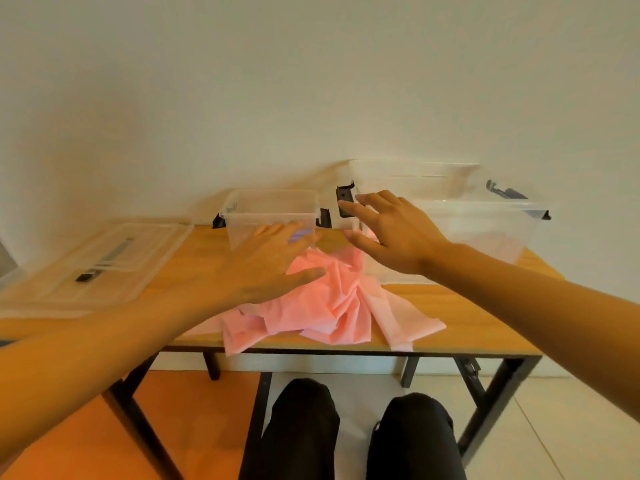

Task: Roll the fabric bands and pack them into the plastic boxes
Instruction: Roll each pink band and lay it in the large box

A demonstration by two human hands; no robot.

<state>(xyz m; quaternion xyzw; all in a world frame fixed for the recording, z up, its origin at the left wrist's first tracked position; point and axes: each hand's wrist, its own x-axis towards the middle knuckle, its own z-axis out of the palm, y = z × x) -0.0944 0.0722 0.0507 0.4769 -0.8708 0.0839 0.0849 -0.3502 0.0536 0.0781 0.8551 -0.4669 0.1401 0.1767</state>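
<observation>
Two knees [346, 434] show nearest, under the table [467, 313]. The pink bands [332, 306] lie in a loose crumpled heap at the table's near edge, some ends hanging over it; none looks rolled yet. That probably keeps them within easy reach for sorting.

Over the heap's far left part is the left hand [266, 261], palm down, fingers straight and slightly spread. Its thumb lies on the fabric, but I cannot tell whether the palm presses down. The right hand [391, 233] hovers above the heap's far edge with fingers spread and a little bent, holding nothing.

Behind the hands stand a small box [270, 206] and, to the right, a large box [485, 216], both open-topped, likely ready to receive rolls. Their lids [104, 265] lie off to the left.
</observation>
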